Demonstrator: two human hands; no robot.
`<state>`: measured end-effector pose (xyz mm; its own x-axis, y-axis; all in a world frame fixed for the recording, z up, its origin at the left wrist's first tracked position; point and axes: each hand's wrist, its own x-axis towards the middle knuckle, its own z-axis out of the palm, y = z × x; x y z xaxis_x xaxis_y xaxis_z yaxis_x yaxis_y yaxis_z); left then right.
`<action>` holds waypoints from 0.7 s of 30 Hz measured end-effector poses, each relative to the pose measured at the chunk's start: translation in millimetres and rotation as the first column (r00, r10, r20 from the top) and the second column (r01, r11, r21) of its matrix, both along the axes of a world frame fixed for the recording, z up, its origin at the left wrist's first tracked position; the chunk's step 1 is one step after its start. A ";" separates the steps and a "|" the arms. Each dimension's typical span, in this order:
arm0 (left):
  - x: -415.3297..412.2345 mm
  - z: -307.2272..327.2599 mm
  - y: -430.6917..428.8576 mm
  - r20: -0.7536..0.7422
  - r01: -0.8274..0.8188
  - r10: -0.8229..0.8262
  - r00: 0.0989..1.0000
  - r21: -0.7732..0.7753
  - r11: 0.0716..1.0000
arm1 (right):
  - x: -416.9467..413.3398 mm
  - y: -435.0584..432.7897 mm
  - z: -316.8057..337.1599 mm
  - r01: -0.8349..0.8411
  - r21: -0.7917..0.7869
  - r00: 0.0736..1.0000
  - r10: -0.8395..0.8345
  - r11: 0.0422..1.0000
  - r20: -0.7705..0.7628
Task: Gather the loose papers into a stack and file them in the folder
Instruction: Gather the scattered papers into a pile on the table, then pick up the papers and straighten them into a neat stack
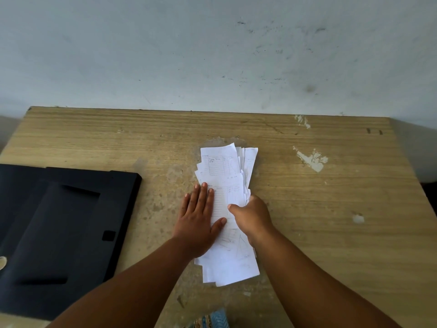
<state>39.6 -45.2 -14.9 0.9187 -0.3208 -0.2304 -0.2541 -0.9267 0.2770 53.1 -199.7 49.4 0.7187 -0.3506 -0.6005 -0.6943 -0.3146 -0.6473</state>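
A loose pile of white printed papers lies in a long uneven strip in the middle of the wooden table. My left hand lies flat, fingers spread, on the pile's left edge. My right hand curls over the right edge, thumb on top and fingers tucked under the sheets. The black folder lies open and flat at the table's left, a hand's width from the papers.
A pale scuffed wall rises right behind the table's far edge. The tabletop has chipped white patches to the right. A strip of blue patterned cloth shows at the near edge.
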 end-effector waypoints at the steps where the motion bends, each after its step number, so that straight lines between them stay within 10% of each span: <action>1: -1.7 -0.7 0.9 -0.006 0.003 -0.002 1.000 0.010 1.000 | -1.3 -1.2 0.6 -0.018 -0.017 1.000 0.018 1.000 0.003; 16: -8.3 6.1 0.6 -0.104 -0.132 0.118 0.987 -0.141 0.981 | -3.9 6.3 -4.6 0.044 -0.012 0.993 -0.042 0.999 0.107; 19: -5.7 15.3 -2.3 -0.238 -0.370 0.291 0.927 -0.445 0.815 | -6.7 0.0 -1.0 -0.021 0.028 0.985 0.016 0.999 0.173; 21: -3.0 30.5 -4.0 -0.380 -0.527 0.368 0.849 -0.667 0.527 | -10.0 -6.7 2.0 -0.045 0.088 0.972 0.023 0.995 0.234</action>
